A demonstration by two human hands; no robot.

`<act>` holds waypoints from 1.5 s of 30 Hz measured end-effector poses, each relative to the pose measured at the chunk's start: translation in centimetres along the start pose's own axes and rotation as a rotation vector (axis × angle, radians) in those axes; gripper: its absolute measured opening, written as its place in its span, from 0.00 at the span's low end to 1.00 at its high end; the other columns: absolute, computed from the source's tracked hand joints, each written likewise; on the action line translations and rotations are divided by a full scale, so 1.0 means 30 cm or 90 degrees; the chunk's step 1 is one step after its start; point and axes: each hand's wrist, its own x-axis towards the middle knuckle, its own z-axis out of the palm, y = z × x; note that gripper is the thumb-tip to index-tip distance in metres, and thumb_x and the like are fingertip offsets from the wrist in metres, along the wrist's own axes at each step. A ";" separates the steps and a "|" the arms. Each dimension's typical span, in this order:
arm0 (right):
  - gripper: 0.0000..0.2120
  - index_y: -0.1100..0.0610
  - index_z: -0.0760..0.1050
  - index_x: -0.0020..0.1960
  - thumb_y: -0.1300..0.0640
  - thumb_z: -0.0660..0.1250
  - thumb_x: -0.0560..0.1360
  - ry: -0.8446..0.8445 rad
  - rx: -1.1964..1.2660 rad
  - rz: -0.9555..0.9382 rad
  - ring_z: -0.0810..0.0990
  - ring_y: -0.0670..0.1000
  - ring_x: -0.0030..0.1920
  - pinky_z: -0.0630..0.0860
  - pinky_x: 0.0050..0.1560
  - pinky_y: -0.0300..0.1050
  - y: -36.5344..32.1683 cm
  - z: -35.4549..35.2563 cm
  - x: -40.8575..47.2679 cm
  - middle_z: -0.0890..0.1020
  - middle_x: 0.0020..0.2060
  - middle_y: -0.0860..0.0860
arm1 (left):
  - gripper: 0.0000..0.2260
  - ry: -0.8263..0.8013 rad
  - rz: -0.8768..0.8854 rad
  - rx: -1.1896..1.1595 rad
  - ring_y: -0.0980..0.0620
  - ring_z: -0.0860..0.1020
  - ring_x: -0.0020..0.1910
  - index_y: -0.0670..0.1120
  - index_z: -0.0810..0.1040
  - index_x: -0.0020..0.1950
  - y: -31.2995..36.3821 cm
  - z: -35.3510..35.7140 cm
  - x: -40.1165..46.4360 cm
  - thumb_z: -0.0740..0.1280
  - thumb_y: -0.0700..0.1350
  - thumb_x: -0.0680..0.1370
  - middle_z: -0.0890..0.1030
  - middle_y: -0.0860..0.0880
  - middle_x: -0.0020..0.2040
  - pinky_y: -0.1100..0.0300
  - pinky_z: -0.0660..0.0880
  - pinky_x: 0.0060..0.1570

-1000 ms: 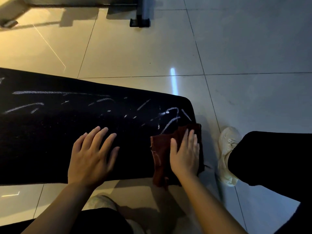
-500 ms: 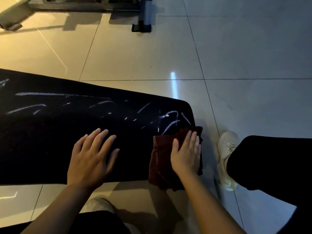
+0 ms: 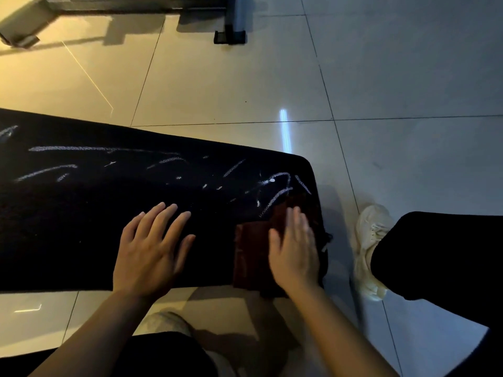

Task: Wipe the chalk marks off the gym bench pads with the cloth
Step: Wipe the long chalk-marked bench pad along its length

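Fingers of my left hand (image 3: 152,248) are lying spread and flat, grasping nothing, bracing on the black bench (image 3: 68,213) pad. Going right, the fingers of my right hand (image 3: 295,251) are lying straight, pressing the dark red cloth (image 3: 251,254) flat at the pad's right end, not gripping it. Chalk marks (image 3: 277,186) are sitting just beyond my right fingertips and trailing away leftward along the pad's length, so I am judging the right hand nearer and the next wipe going forward, then left.
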 end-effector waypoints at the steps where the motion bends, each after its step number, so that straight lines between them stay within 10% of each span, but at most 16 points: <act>1: 0.29 0.51 0.36 0.77 0.43 0.45 0.83 -0.001 -0.008 0.034 0.36 0.46 0.76 0.43 0.78 0.48 0.019 -0.008 0.001 0.37 0.77 0.46 | 0.24 0.003 -0.001 -0.005 0.41 0.71 0.67 0.44 0.77 0.65 0.000 0.000 0.002 0.53 0.56 0.79 0.77 0.41 0.64 0.44 0.64 0.63; 9: 0.35 0.50 0.33 0.76 0.37 0.31 0.72 -0.046 -0.031 -0.204 0.32 0.47 0.76 0.30 0.71 0.45 -0.160 0.061 -0.086 0.34 0.74 0.46 | 0.23 0.000 0.006 0.012 0.40 0.72 0.67 0.45 0.77 0.66 -0.002 0.005 0.001 0.54 0.55 0.79 0.77 0.41 0.64 0.45 0.64 0.62; 18: 0.29 0.52 0.37 0.78 0.42 0.43 0.82 -0.008 -0.049 0.052 0.38 0.48 0.78 0.40 0.76 0.47 0.049 -0.016 -0.010 0.39 0.78 0.48 | 0.23 0.014 0.005 -0.006 0.40 0.71 0.67 0.44 0.77 0.65 -0.002 0.005 0.002 0.54 0.55 0.79 0.77 0.41 0.64 0.44 0.64 0.63; 24: 0.32 0.49 0.31 0.74 0.37 0.31 0.74 -0.059 -0.024 -0.150 0.30 0.47 0.75 0.32 0.74 0.47 -0.116 0.051 -0.149 0.33 0.73 0.45 | 0.22 0.025 0.012 0.003 0.40 0.71 0.67 0.44 0.77 0.65 -0.002 0.007 0.000 0.53 0.53 0.79 0.77 0.41 0.64 0.44 0.64 0.62; 32: 0.29 0.54 0.43 0.79 0.42 0.41 0.82 -0.031 0.001 -0.082 0.39 0.47 0.77 0.39 0.76 0.45 -0.073 -0.003 0.013 0.44 0.79 0.49 | 0.22 0.020 0.009 -0.008 0.40 0.71 0.67 0.44 0.77 0.65 -0.006 0.011 -0.008 0.54 0.53 0.79 0.76 0.41 0.65 0.43 0.64 0.62; 36: 0.27 0.57 0.69 0.71 0.45 0.45 0.81 -0.014 -0.027 -0.190 0.64 0.52 0.74 0.64 0.71 0.53 -0.126 0.076 -0.171 0.68 0.73 0.53 | 0.23 0.019 0.013 -0.001 0.39 0.71 0.66 0.44 0.78 0.64 -0.001 0.004 0.002 0.54 0.54 0.79 0.77 0.40 0.64 0.43 0.65 0.61; 41: 0.36 0.51 0.41 0.79 0.34 0.39 0.76 -0.051 -0.030 -0.199 0.33 0.45 0.74 0.33 0.73 0.45 -0.121 0.034 -0.066 0.36 0.74 0.44 | 0.22 0.020 0.012 -0.002 0.40 0.71 0.67 0.44 0.77 0.65 -0.003 0.004 0.004 0.54 0.54 0.79 0.77 0.41 0.64 0.44 0.65 0.61; 45: 0.34 0.50 0.38 0.78 0.35 0.44 0.80 -0.045 -0.043 -0.068 0.35 0.46 0.76 0.36 0.75 0.47 -0.046 -0.005 0.040 0.34 0.74 0.44 | 0.23 0.016 0.006 -0.007 0.40 0.72 0.67 0.44 0.77 0.65 0.001 -0.001 -0.001 0.54 0.54 0.79 0.77 0.41 0.64 0.44 0.65 0.62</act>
